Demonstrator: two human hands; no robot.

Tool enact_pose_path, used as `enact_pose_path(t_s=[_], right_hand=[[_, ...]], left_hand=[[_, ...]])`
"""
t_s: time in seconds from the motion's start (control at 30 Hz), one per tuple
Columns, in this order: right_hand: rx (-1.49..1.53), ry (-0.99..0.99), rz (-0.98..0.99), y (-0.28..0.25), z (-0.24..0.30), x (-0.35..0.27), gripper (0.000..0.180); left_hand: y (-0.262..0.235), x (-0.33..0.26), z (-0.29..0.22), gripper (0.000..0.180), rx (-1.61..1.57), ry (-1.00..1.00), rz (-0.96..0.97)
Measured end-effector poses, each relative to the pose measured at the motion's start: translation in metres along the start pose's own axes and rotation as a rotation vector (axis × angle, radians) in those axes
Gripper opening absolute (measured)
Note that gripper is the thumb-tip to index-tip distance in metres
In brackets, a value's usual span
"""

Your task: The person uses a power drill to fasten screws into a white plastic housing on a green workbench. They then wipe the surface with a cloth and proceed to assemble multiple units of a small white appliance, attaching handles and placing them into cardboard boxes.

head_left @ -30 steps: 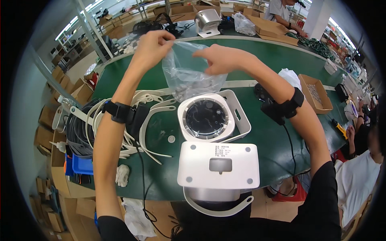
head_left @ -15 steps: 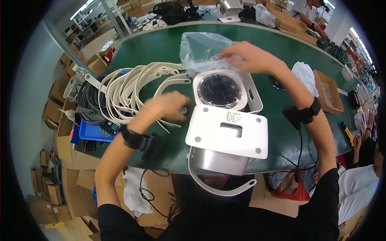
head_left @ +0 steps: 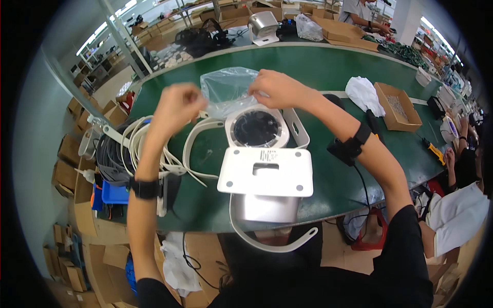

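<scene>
I'm on a factory assembly line: a long green tabletop runs past me, cardboard boxes stacked along the floor, a box of small parts within reach, bundled white bands, and other workers seated further along.

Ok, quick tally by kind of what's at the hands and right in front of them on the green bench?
Clear plastic bag, held by left hand and right hand: 1
White round unit with dark lens face: 1
White square mounting plate: 1
Open brown cardboard box: 1
Crumpled white cloth: 1
Total: 5
</scene>
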State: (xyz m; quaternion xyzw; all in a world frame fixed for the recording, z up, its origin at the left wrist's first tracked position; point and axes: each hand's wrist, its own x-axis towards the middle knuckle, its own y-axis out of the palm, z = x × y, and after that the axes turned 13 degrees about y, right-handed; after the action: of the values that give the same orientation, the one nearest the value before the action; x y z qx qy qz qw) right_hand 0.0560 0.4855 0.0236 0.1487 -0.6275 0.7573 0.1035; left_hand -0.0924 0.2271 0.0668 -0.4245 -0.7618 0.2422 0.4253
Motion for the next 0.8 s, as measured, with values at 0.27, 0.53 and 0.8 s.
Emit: enact_pose_path(t_s=[0.27,0.53,0.8], right_hand=[[0.267,0.058,-0.142,-0.045,0.058,-0.019,0.049],[0.154,0.147,0.072,-0.062,0.153,-0.142,0.071],[0.223,-0.043,-0.270,-0.042,0.164,-0.215,0.053]], left_hand=[[0.020,-0.006,-0.034,0.026,0.340,0.314,-0.211],[0.083,-0.177,-0.110,0.030,-0.149,-0.244,-0.081],[0.132,-0.210,-0.101,0.034,-0.782,-0.312,-0.251]])
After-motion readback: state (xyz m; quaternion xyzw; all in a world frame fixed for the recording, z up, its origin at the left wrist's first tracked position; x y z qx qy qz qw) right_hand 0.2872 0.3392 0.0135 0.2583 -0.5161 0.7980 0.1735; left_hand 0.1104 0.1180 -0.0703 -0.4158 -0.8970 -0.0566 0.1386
